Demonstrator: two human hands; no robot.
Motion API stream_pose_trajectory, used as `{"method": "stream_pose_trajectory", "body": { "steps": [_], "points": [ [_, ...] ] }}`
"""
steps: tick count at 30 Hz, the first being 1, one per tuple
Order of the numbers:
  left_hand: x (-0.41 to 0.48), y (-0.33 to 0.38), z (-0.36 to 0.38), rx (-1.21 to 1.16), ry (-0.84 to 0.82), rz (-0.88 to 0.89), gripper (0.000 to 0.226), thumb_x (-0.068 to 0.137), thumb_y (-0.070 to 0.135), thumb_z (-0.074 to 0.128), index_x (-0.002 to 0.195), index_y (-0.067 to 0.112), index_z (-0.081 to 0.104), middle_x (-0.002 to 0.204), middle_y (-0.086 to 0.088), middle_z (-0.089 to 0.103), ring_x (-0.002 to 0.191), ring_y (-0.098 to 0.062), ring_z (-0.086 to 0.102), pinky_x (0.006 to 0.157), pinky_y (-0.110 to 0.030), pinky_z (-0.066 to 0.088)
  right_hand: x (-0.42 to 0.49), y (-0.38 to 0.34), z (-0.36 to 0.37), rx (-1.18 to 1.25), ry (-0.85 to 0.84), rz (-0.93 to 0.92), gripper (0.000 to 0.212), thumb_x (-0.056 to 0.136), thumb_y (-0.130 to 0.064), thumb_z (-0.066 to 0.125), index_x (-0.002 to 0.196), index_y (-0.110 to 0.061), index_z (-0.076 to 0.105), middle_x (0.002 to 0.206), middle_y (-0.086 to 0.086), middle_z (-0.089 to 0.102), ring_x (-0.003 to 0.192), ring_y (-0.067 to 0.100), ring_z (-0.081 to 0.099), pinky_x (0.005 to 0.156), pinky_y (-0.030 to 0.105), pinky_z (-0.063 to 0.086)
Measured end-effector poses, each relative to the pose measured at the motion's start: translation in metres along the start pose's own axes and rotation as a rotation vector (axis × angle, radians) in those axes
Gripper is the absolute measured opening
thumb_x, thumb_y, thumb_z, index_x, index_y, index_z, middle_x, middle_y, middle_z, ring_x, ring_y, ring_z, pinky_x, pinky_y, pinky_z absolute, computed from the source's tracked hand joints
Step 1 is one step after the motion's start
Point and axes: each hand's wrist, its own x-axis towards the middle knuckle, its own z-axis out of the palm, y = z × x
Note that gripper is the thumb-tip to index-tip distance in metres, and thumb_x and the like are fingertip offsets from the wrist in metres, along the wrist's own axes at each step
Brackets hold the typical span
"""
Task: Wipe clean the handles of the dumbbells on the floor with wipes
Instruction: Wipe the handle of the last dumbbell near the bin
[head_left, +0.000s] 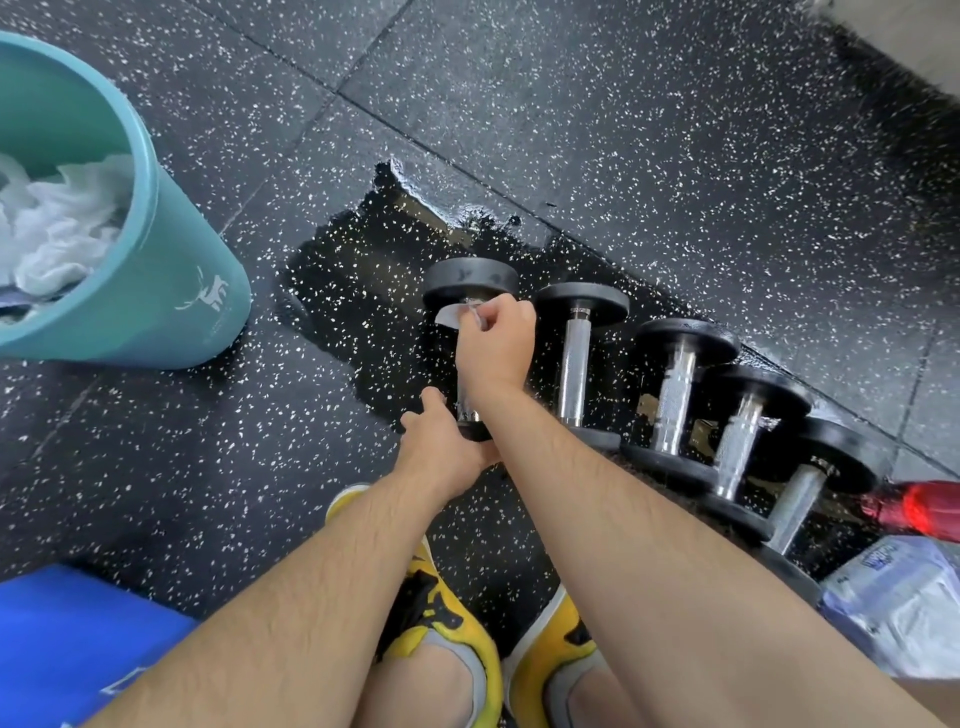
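Note:
Several black dumbbells with chrome handles lie in a row on the speckled rubber floor. My right hand (492, 345) is wrapped round the upper handle of the leftmost dumbbell (470, 280) with a white wipe (451, 315) sticking out at the left of my fingers. My left hand (441, 447) holds the near end plate of that same dumbbell, and that plate is mostly hidden. The neighbouring dumbbell (576, 358) lies just right of my right wrist, untouched. Further dumbbells (675, 387) follow to the right.
A teal bin (171, 291) with crumpled white wipes inside stands at the left. A pack of wipes (904, 603) and a red object (930, 506) lie at the right edge. A blue mat (67, 639) is at the lower left. My yellow shoes (457, 629) are below.

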Motion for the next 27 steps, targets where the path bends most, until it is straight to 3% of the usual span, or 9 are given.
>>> {"method": "stream_pose_trajectory", "body": {
  "steps": [5, 7, 10, 16, 21, 27],
  "points": [
    [-0.002, 0.001, -0.002, -0.026, -0.010, 0.009, 0.096, 0.069, 0.060, 0.085, 0.136, 0.020, 0.030, 0.129, -0.009, 0.037, 0.099, -0.023, 0.053, 0.080, -0.039, 0.048, 0.005, 0.004, -0.008, -0.060, -0.061, -0.048, 0.022, 0.094, -0.023, 0.063, 0.076, -0.017, 0.051, 0.096, -0.004, 0.050, 0.076, 0.003, 0.048, 0.063, 0.013, 0.034],
    [-0.002, 0.003, -0.002, -0.037, -0.015, 0.006, 0.094, 0.069, 0.061, 0.084, 0.135, 0.020, 0.030, 0.127, -0.007, 0.036, 0.099, -0.023, 0.053, 0.082, -0.040, 0.051, 0.010, 0.001, -0.010, -0.011, -0.009, 0.039, 0.022, 0.096, -0.023, 0.061, 0.078, -0.013, 0.053, 0.092, 0.001, 0.057, 0.074, 0.009, 0.050, 0.062, 0.023, 0.036],
    [-0.004, 0.003, -0.001, -0.035, -0.013, 0.000, 0.091, 0.070, 0.059, 0.085, 0.133, 0.021, 0.031, 0.126, -0.007, 0.036, 0.103, -0.025, 0.052, 0.087, -0.044, 0.052, 0.009, 0.002, -0.008, 0.048, 0.037, 0.152, 0.023, 0.098, -0.022, 0.058, 0.077, -0.012, 0.053, 0.084, 0.002, 0.061, 0.067, 0.010, 0.050, 0.056, 0.024, 0.034],
    [-0.002, 0.002, -0.001, -0.017, 0.002, 0.000, 0.086, 0.072, 0.053, 0.084, 0.132, 0.020, 0.032, 0.122, -0.007, 0.037, 0.098, -0.024, 0.053, 0.081, -0.040, 0.049, 0.000, 0.000, -0.004, 0.026, 0.005, 0.010, 0.021, 0.092, -0.021, 0.064, 0.076, -0.009, 0.054, 0.095, -0.001, 0.051, 0.077, 0.008, 0.050, 0.064, 0.012, 0.034],
    [0.001, 0.000, 0.000, -0.001, 0.007, 0.004, 0.073, 0.079, 0.044, 0.079, 0.131, 0.019, 0.033, 0.128, -0.013, 0.039, 0.102, -0.029, 0.054, 0.084, -0.041, 0.050, 0.002, -0.003, 0.002, 0.096, 0.058, 0.077, 0.018, 0.088, -0.014, 0.067, 0.074, -0.009, 0.056, 0.095, -0.003, 0.049, 0.072, 0.003, 0.048, 0.064, 0.007, 0.035],
    [0.001, -0.001, 0.001, -0.010, 0.000, -0.003, 0.086, 0.074, 0.050, 0.083, 0.136, 0.021, 0.031, 0.128, -0.012, 0.038, 0.103, -0.029, 0.054, 0.084, -0.042, 0.050, 0.002, 0.001, 0.000, -0.114, -0.053, -0.098, 0.013, 0.088, -0.013, 0.066, 0.075, -0.014, 0.063, 0.097, -0.005, 0.048, 0.081, 0.004, 0.049, 0.067, 0.008, 0.034]
  ]
}}
